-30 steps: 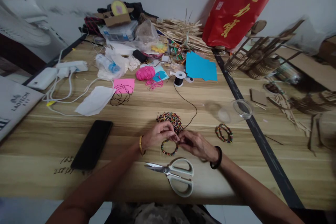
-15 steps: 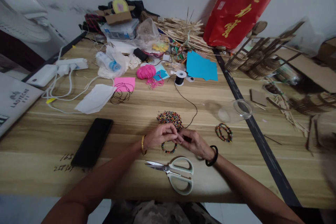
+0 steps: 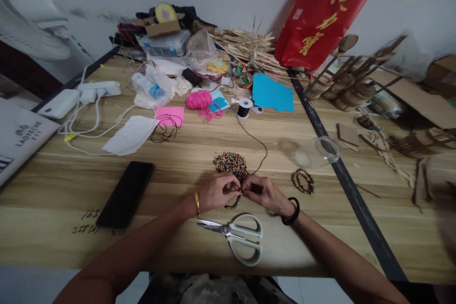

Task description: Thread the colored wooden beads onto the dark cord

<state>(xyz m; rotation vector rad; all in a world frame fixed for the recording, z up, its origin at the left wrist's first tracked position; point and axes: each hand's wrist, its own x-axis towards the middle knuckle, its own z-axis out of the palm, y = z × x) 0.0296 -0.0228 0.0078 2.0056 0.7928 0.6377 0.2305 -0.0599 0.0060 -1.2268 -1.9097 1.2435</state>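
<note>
My left hand (image 3: 221,191) is closed in a pinch at the cord end of a beaded bracelet (image 3: 233,203), which hangs partly hidden below the fingers. Close beside it, my right hand (image 3: 263,192) pinches the thin black cord (image 3: 262,145), with a bit of it showing between the two hands. That cord runs back to a white spool (image 3: 244,107) wound with black. Just beyond the fingertips lies a heap of small multicoloured beads (image 3: 230,162). A pair of scissors (image 3: 245,240) with pale handles rests below my hands, blades pointing left.
Finished-looking beaded loops (image 3: 303,181) and a clear plastic cup (image 3: 318,152) on its side lie to the right. A black phone (image 3: 125,194) is at left. Pink yarn (image 3: 198,99), blue paper (image 3: 272,92) and woven baskets (image 3: 351,88) stand farther back.
My left hand has turned from loosely extended fingers into a pinch, now covering more of the bracelet. My right hand stays close by, with cord now visible between the hands.
</note>
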